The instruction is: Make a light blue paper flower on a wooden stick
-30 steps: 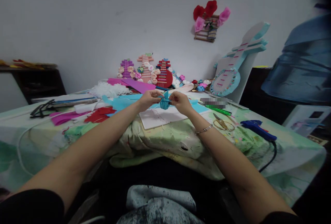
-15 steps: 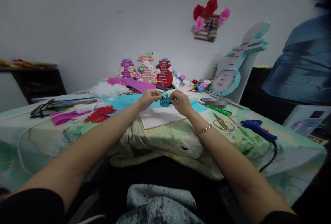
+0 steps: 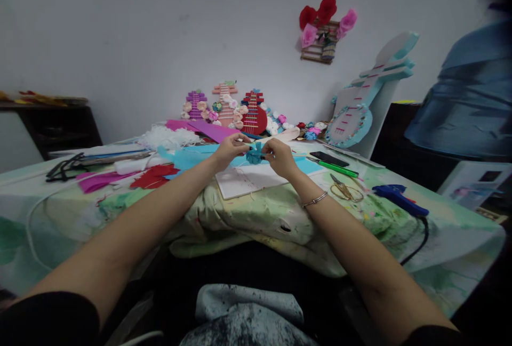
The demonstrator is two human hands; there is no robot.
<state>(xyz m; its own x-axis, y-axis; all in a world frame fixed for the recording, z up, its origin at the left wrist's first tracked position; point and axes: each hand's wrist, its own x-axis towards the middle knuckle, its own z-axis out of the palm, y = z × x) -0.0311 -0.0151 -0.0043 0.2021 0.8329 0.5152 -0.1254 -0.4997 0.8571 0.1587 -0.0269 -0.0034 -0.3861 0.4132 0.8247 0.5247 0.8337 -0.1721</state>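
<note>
Between my two hands is a small blue paper flower (image 3: 254,155), held a little above a white board (image 3: 236,183). My left hand (image 3: 232,150) pinches its left side with thumb and fingertips. From the right, my right hand (image 3: 279,155) grips the flower's other side, fingers closed; a thin stick seems to pass near these fingers, but I cannot make out its full length. Blue crepe paper (image 3: 194,158) lies behind and to the left of the board.
On the right lie gold-handled scissors (image 3: 346,191), a blue glue gun (image 3: 400,200), a green pen (image 3: 338,169) and a black phone (image 3: 329,159). Red paper (image 3: 154,176) and white shreds (image 3: 170,138) are left. Decorated paper instruments (image 3: 254,114) stand at the back.
Both hands stay almost in place around the blue flower. The left fingers shift slightly upward, and the petals show a little more openly between the hands.
</note>
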